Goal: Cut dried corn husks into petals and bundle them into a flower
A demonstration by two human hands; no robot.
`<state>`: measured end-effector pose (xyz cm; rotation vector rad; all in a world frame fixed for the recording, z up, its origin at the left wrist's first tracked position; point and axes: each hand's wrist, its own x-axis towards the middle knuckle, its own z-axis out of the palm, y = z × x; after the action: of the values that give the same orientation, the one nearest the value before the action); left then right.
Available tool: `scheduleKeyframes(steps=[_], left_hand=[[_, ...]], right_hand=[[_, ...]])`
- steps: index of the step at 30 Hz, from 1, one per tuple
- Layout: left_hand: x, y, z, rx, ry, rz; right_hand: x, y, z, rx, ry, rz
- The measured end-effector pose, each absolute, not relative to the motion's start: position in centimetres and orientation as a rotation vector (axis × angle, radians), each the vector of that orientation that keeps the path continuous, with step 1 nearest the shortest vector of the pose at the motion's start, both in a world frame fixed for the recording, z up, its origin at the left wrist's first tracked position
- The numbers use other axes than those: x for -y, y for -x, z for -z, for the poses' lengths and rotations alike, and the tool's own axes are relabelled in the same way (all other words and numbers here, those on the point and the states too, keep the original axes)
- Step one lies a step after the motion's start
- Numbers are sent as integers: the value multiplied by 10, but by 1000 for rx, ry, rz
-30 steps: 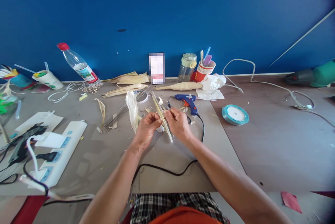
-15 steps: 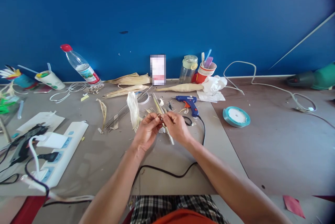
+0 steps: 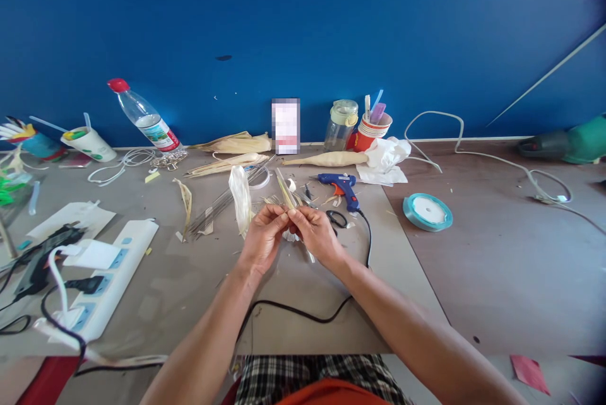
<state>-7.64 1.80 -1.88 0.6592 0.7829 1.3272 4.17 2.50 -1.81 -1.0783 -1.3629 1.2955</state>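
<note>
Both the left hand (image 3: 263, 238) and right hand (image 3: 316, 234) pinch the husk strip (image 3: 285, 190) closed-fingered above the desk (image 3: 303, 304); best keep each grip close and tension even.

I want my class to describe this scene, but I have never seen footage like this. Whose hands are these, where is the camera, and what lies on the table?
The camera sits on a person's head, looking down at their own bare hands. The left hand and right hand meet over the grey table, pinching a thin pale-yellow dried leaf strip between their fingertips. Nearby lie a blue hot-glue gun with a black cord, a teal ribbon spool, a white power strip, a clear plastic bottle with a red cap and an orange paper cup of sticks.
</note>
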Motion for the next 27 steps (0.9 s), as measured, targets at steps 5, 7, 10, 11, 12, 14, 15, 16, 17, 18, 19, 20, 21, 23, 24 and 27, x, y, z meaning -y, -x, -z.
scheduleKeyframes(steps=[5, 7, 10, 11, 12, 14, 15, 16, 17, 18, 19, 20, 21, 23, 24, 27], left_hand=[[-16, 73, 16, -847, -738, -1347], [-15, 73, 16, -857, -754, -1346], [-15, 73, 17, -872, -775, -1383], [-15, 73, 17, -875, -775, -1399], [-15, 73, 18, -874, -770, -1413], [-15, 73, 18, -852, -747, -1402], [-15, 73, 18, -834, -734, -1382], [-15, 74, 17, -815, -719, -1355], [-16, 74, 17, -797, -701, -1330], [-16, 75, 17, -782, -680, -1311], [-16, 76, 17, -772, -654, -1300], [-17, 77, 17, -765, -625, -1298], [-17, 78, 17, -761, -595, -1297], [-18, 79, 17, -748, -541, -1296], [-18, 79, 17, -738, -523, -1291], [-18, 79, 18, -712, -509, -1268]], right_hand=[[-27, -44, 19, 1293, 1061, -1420], [-27, -44, 18, 1256, 1053, -1468], [-26, -43, 16, 1178, 1043, -1572], [-26, -42, 15, 1145, 1038, -1611], [-26, -41, 15, 1112, 1028, -1646], [-25, -40, 15, 1070, 997, -1697], [-26, -40, 16, 1067, 977, -1713], [-26, -41, 16, 1076, 960, -1724], [-27, -41, 16, 1094, 951, -1739], [-28, -43, 15, 1104, 947, -1749], [-30, -45, 14, 1100, 950, -1748], [-32, -47, 13, 1086, 957, -1739], [-33, -50, 12, 1058, 966, -1711], [-37, -55, 8, 1032, 980, -1646], [-38, -58, 7, 1037, 986, -1603], [-40, -63, 3, 1128, 1027, -1373]])
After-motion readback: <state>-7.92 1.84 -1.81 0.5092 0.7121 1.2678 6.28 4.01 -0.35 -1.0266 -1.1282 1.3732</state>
